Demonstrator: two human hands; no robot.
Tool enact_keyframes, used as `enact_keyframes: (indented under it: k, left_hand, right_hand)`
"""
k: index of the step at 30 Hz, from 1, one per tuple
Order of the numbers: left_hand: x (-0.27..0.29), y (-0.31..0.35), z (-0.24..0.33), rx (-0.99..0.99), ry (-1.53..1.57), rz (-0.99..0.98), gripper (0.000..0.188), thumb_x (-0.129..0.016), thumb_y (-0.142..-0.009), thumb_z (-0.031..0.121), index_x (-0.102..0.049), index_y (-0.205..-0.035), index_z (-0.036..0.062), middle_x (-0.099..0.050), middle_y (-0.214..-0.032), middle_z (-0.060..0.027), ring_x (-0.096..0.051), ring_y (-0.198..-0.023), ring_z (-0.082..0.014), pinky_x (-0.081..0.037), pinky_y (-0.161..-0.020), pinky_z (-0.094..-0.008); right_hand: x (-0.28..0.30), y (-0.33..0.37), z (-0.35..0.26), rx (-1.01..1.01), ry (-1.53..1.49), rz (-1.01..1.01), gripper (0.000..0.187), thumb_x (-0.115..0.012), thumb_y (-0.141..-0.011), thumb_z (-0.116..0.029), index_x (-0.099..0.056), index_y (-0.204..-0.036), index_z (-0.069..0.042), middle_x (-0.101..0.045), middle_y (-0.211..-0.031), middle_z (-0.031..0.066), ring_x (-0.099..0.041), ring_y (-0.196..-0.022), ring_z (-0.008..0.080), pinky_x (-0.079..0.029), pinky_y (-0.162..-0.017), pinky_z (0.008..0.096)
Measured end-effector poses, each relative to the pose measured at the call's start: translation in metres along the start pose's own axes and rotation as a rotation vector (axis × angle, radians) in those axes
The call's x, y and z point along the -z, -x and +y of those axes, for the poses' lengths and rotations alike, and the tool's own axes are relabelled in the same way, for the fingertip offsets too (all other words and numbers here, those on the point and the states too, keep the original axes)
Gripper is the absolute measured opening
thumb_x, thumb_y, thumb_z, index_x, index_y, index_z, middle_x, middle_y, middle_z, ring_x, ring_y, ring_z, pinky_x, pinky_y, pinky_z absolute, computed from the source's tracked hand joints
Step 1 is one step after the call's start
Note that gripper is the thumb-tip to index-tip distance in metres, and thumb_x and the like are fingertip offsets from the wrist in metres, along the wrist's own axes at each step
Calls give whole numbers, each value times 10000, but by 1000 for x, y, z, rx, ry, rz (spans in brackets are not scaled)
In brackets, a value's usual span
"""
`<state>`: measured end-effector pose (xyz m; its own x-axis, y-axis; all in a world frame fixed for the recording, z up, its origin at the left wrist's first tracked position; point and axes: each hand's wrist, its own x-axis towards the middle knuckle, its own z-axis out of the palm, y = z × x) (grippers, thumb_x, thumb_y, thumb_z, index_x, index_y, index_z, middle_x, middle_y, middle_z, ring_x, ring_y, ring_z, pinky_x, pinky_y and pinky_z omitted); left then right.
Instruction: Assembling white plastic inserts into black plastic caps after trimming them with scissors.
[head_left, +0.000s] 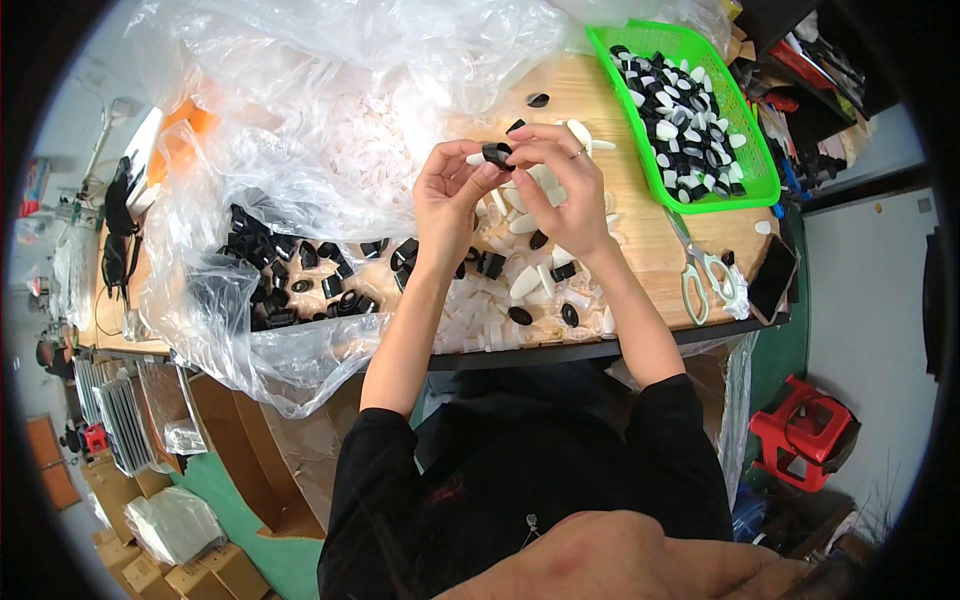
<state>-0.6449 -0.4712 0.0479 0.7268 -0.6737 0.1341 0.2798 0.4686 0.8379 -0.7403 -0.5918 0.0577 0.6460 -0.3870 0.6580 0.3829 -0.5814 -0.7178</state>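
Above the wooden table [655, 285], my left hand [447, 192] pinches a small black plastic ring-shaped part [497, 154]. A white tip [475, 158] sticks out at its left, beside the left fingers. From the other side my right hand [562, 185] grips the same black part with thumb and fingertips. Under the hands lie white oval pieces [524, 283], black oval caps [520, 316] and translucent plastic bits [478, 310]. Loose black rings [349, 301] spread to the left of my left forearm.
A green basket [655, 165] of black and white pieces stands at the far right. Scissors [697, 270] and a phone [772, 277] lie near the right edge. Clear plastic bags [250, 130] cover the left and back. A red stool [803, 432] stands on the floor.
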Motion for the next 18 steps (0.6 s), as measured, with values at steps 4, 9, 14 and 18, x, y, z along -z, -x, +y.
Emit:
enact_keyframes:
  k: [4,9,14,18]
  left_hand:
    - [0,-1,-1,-12,-54,2,221,-632,-865,-56,-544,-1059,0,-643,-1059,-119,-644,-930,-171,-541,-840,-296]
    - [0,-2,-2,-69,-125,-1,214,-638,-856,-72,-551,-1036,3,-634,-1080,-113,-625,-971,-159,-524,-864,-287]
    - [3,-1,-3,-89,-227,18,196,-629,-854,-94,-548,-1014,-16,-621,-1078,-105,-615,-992,-150,-521,-873,-281]
    - [3,0,-4,-112,-319,-17,172,-630,-856,-91,-554,-997,-30,-615,-1061,-95,-620,-962,-147,-525,-872,-279]
  right_hand:
    - [-2,0,0,-118,-70,1,135,-645,-822,-61,-650,-946,-9,-599,-1116,130,-631,-926,208,-520,-764,298]
    - [1,2,8,-202,-133,-65,167,-650,-828,-54,-634,-982,10,-576,-1185,130,-624,-958,193,-530,-777,294]
    - [-7,-1,1,-190,-223,-28,174,-675,-819,-11,-644,-988,18,-582,-1187,121,-612,-1015,178,-509,-860,294]
    - [-1,2,17,-315,-384,-45,190,-707,-800,-28,-647,-973,24,-615,-1118,116,-646,-896,175,-533,-784,288]
